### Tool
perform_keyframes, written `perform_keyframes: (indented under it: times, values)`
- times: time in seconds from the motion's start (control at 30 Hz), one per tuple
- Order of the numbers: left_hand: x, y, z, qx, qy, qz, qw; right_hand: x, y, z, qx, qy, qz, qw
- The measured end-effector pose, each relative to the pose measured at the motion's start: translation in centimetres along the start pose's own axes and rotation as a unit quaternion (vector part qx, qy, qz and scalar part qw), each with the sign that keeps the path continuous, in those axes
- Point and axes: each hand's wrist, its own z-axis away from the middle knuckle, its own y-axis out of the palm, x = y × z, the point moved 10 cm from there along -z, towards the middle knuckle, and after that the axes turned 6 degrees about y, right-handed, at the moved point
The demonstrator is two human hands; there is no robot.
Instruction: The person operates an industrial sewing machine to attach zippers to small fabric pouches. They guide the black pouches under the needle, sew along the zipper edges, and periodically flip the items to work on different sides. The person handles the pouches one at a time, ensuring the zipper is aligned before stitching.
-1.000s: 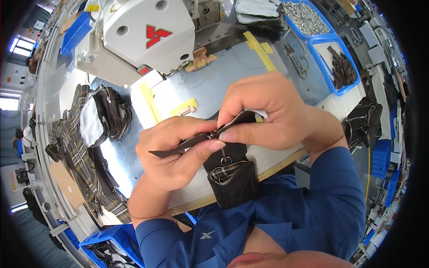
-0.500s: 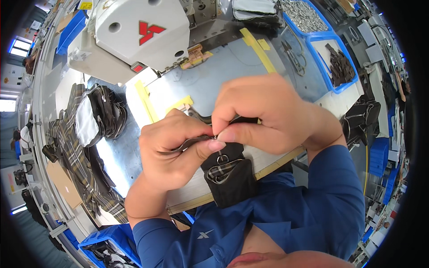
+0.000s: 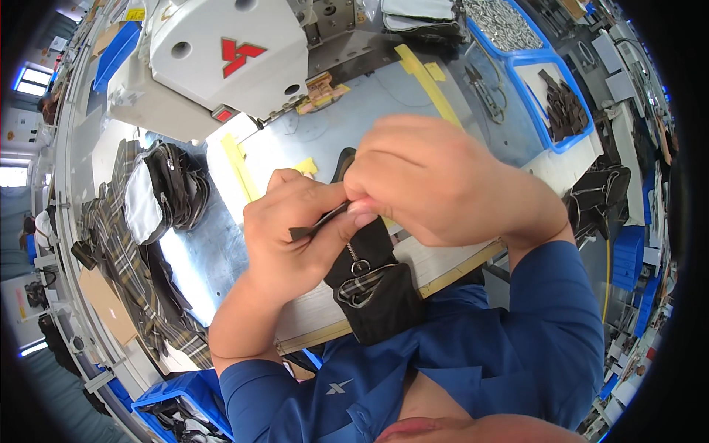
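My left hand (image 3: 292,240) pinches a dark fabric strip (image 3: 300,232), whose end pokes out from between thumb and fingers. Pressed against it, my right hand (image 3: 436,181) has its fingers curled and its thumb tip meeting the left fingertips on the strip. What lies right between the fingertips is hidden. Below them a black fabric pouch (image 3: 384,306) rests across the table's near edge, against my blue shirt. It has a partly open zipper, a plaid lining and a metal ring (image 3: 360,267). A dark rounded piece (image 3: 343,162) rises behind my fingers.
A white sewing machine (image 3: 214,66) stands ahead. Stacked pouch pieces (image 3: 166,188) and plaid fabric (image 3: 133,273) lie left. At the far right are scissors (image 3: 484,92), a blue bin of metal parts (image 3: 502,26) and a blue tray of dark strips (image 3: 557,107).
Both hands have shifted slightly, and my right fingers have curled closer over the left fingertips. A dark rounded end now stands up behind them, and more of the pouch's upper part shows.
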Motion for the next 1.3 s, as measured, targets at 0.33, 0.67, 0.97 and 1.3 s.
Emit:
perform_keyframes:
  times: [0.33,0.67,0.97,1.3]
  values:
    - [2.0,0.3,0.4,-0.02,-0.071,-0.028,0.997,-0.8,0.7,0.2,-0.018,0.005,0.037,0.999]
    - [10.3,2.2,0.6,-0.18,-0.242,0.361,0.883,-13.8,6.3,3.5,0.038,0.37,-0.413,0.831]
    - [14.5,4.3,0.9,-0.197,-0.352,0.389,0.828,-17.3,9.2,5.7,-0.022,0.432,-0.379,0.818]
    - [12.9,2.9,2.5,0.034,-0.351,-0.121,0.928,-18.3,7.8,4.8,0.081,0.406,0.047,0.909]
